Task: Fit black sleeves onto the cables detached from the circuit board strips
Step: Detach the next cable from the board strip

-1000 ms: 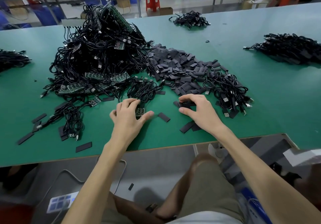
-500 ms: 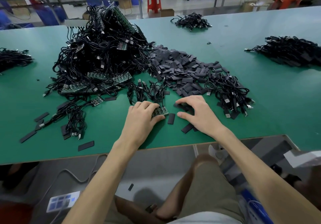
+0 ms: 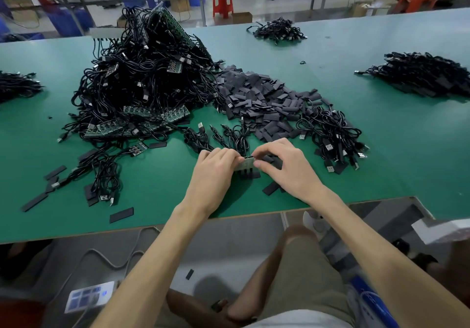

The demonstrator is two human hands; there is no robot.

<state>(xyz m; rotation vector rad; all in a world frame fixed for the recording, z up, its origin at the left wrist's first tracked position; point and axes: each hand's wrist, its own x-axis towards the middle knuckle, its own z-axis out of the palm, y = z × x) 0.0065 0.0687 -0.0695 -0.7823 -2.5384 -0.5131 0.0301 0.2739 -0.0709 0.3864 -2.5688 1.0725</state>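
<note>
Hands meet by the near edge of the green table (image 3: 396, 154): left hand (image 3: 216, 170) and right hand (image 3: 287, 167) each pinch one end of a short, pale circuit board strip (image 3: 244, 165), its long axis running nine to three between them. Its black cables (image 3: 236, 136) trail toward twelve. Up at one o'clock lies the sleeve pile (image 3: 259, 101), flat dark-grey tabs, nearer the right hand, so that reach looks easiest.
</note>
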